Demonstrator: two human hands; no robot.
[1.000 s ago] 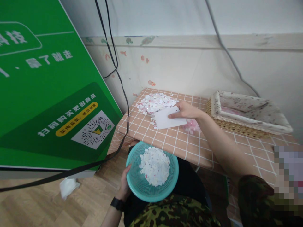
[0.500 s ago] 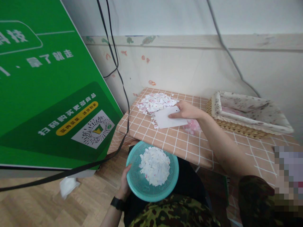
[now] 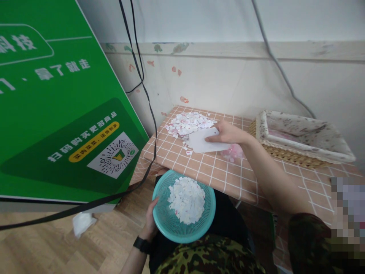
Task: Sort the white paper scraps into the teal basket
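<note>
My left hand (image 3: 151,219) grips the left rim of a teal plastic colander (image 3: 212,224) in my lap, below the table's front edge. Inside it lies a heap of white paper scraps (image 3: 186,199). Over the table, my right hand (image 3: 226,133) is closed on a flat white scraper board (image 3: 203,141) with a small hole near one corner. Just beyond the board is a pile of white and pinkish paper scraps (image 3: 186,123). A few loose scraps lie at its near left edge. Pink translucent bits (image 3: 234,151) sit by my right wrist, partly hidden by the board.
A cloth-lined wicker basket (image 3: 291,152) stands at the table's back right. The checked tablecloth (image 3: 182,158) drapes over the front edge. A black cable (image 3: 152,114) hangs before the table's left end, beside a green panel (image 3: 57,125). A white bag-like item (image 3: 82,223) lies on the floor.
My right hand and the scraper board have shifted very slightly right, uncovering a bit more of the loose scraps. My left hand keeps its hold on the colander.
</note>
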